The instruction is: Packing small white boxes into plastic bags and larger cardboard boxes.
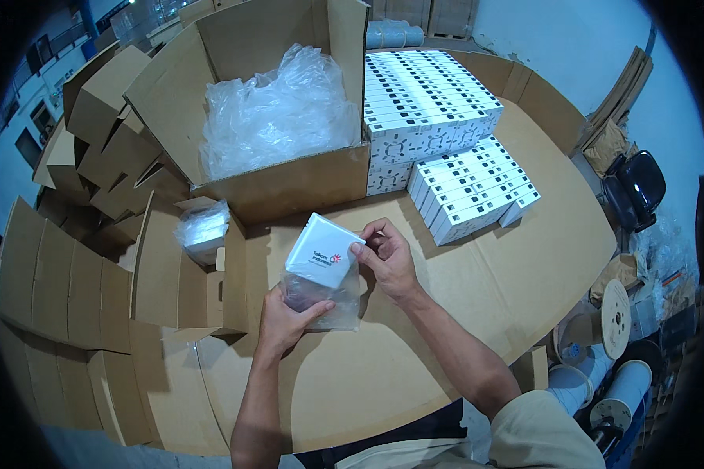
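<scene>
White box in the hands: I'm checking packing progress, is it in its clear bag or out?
Partly out: the white box sticks up from the clear bag, only its lower end inside.

A large open carton (281,184) lined with crumpled clear plastic (270,117) stands beside rows of stacked white boxes (430,102) on the cardboard-covered table (516,273); folded cartons (105,133) (left side), cable spools (614,313) and a black chair (637,187) at right
</scene>
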`<state>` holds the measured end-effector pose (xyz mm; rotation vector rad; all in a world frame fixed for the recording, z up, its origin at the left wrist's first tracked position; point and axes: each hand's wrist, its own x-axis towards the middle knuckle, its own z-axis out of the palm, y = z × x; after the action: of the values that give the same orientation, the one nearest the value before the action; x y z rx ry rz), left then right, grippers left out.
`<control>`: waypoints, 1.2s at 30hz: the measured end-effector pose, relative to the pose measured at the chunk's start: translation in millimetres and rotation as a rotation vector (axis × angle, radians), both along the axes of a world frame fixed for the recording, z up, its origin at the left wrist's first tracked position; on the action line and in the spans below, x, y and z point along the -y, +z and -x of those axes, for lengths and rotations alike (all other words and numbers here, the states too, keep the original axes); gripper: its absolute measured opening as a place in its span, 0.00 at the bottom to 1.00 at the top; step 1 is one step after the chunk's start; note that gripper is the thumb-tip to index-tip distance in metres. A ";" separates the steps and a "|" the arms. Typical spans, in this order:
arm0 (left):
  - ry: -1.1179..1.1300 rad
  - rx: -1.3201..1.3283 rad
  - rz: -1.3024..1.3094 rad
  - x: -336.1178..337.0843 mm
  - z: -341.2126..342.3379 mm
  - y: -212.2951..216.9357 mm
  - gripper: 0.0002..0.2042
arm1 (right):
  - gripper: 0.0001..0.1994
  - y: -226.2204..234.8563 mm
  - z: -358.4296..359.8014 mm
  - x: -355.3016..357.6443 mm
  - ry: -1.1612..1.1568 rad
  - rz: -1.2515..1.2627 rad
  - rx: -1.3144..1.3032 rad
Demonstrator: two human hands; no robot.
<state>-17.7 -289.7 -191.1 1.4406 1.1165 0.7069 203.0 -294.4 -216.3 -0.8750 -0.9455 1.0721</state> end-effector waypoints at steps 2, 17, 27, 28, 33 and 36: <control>0.023 0.087 -0.050 -1.4 1.8 -6.4 0.24 | 0.12 -1.6 2.0 -1.3 0.017 0.008 0.003; 0.073 0.133 -0.080 -1.6 0.2 -8.4 0.23 | 0.10 2.5 4.1 0.7 0.057 0.092 0.004; 0.085 0.170 0.012 -4.0 1.1 -12.5 0.15 | 0.08 -0.4 2.0 -2.6 0.052 0.027 0.115; 0.091 0.186 0.004 -3.6 -0.4 -11.7 0.15 | 0.08 -0.8 2.4 -2.7 0.064 0.033 0.122; 0.110 0.194 -0.018 -4.9 -0.8 -17.5 0.14 | 0.09 -1.9 3.6 -3.8 0.102 0.060 0.138; 0.168 0.237 -0.062 -6.7 -2.1 -22.0 0.14 | 0.13 4.8 13.1 -4.2 0.067 0.089 0.054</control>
<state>-15.5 -283.0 -213.1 1.2857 1.0445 1.0120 189.9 -290.2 -211.6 -0.9549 -0.9845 1.1598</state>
